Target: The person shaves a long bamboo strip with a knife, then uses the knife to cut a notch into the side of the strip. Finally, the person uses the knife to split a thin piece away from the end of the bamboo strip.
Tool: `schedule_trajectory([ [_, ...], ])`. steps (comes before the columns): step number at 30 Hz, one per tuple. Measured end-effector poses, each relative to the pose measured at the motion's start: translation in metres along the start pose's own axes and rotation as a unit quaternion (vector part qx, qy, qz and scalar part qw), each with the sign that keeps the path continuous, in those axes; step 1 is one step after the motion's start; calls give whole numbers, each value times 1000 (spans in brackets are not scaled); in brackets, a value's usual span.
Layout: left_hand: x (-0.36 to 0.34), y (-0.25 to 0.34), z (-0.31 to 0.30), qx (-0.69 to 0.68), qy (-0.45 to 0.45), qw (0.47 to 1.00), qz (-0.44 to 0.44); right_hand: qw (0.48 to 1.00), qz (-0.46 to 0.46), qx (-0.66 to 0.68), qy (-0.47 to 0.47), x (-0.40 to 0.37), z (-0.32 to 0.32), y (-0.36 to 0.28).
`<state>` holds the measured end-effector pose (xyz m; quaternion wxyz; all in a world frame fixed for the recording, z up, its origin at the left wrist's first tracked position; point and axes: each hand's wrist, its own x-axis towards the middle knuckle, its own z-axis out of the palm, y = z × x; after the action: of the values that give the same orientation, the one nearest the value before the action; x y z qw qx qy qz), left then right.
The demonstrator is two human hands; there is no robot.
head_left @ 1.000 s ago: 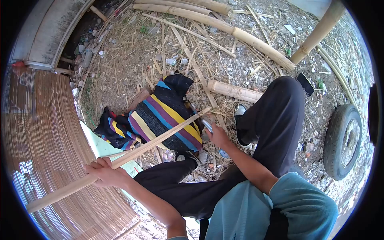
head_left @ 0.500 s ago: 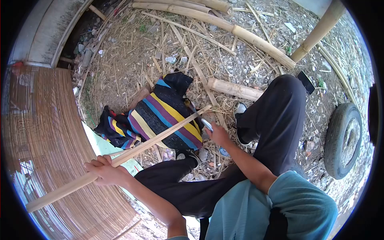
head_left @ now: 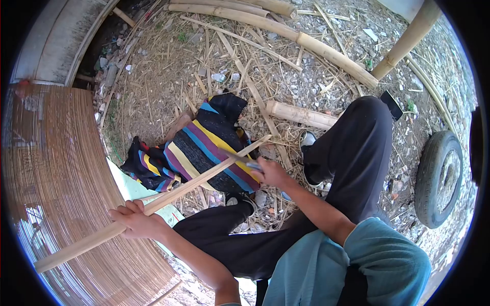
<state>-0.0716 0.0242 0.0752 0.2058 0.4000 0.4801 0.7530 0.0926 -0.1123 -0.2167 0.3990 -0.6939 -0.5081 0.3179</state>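
From lower left to frame centre runs the bamboo strip (head_left: 189, 185), my left hand (head_left: 136, 220) clenched round it, seemingly to steady it over striped cloth (head_left: 206, 135), while my right hand (head_left: 271, 173) grasps a knife (head_left: 245, 161) crossing the strip.

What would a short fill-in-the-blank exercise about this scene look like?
1. Of the person's left hand and right hand, only the ____ one holds the knife.
2. The cloth has bands of black, cream, blue, purple and ____.
3. Seen from above, the strip passes ____ the cloth, not under it.

Missing words: right; yellow; over.
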Motion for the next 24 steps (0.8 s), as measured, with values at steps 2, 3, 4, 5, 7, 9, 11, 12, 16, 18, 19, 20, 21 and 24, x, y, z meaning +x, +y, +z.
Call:
schedule_trajectory([
  [2, -1, -1, -5, -2, -14, 1000, 4, 992, 111, -42, -35, -16, -7, 50],
  [3, -1, -3, -8, -2, -9, 1000, -2, 970, 219, -81, -64, -18, -11, 76],
  [4, 3, -4, -4, -4, -14, 1000, -6, 934, 327, -111, -86, -12, -9, 85],
  [5, 6, -5, 2, -9, -20, 1000, -6, 935, 329, -109, -79, -5, 3, 90],
  [7, 0, -2, -1, -3, -14, 1000, -10, 949, 301, -95, -17, -9, 21, 84],
  [9, -3, -2, 2, -16, -6, 1000, -13, 968, 242, -60, -24, -6, 9, 31],
  [11, 1, -1, 1, -10, -12, 1000, -10, 984, 179, -13, -20, 3, 3, -6],
  [12, 3, -2, -2, -7, -14, 1000, -8, 993, 116, 23, -17, 5, -1, -18],
  [16, 1, -3, -3, -3, -11, 1000, -6, 1000, -1, 7, -30, 22, -16, -30],
  [18, 3, -4, -3, -4, -20, 1000, 1, 999, -27, 10, -28, 19, -13, -3],
  [19, 2, -4, -4, -4, -25, 1000, 6, 999, 34, -13, -2, 9, -8, 15],
  [20, -1, -1, -4, 0, -25, 1000, 5, 977, 212, -10, 15, -5, 12, 59],
  [21, -3, 0, 1, 13, 10, 1000, 6, 924, 381, -5, 39, -11, 24, 94],
  [24, 4, -1, 12, 2, 19, 1000, 10, 944, 314, -96, -29, -4, 5, 115],
])
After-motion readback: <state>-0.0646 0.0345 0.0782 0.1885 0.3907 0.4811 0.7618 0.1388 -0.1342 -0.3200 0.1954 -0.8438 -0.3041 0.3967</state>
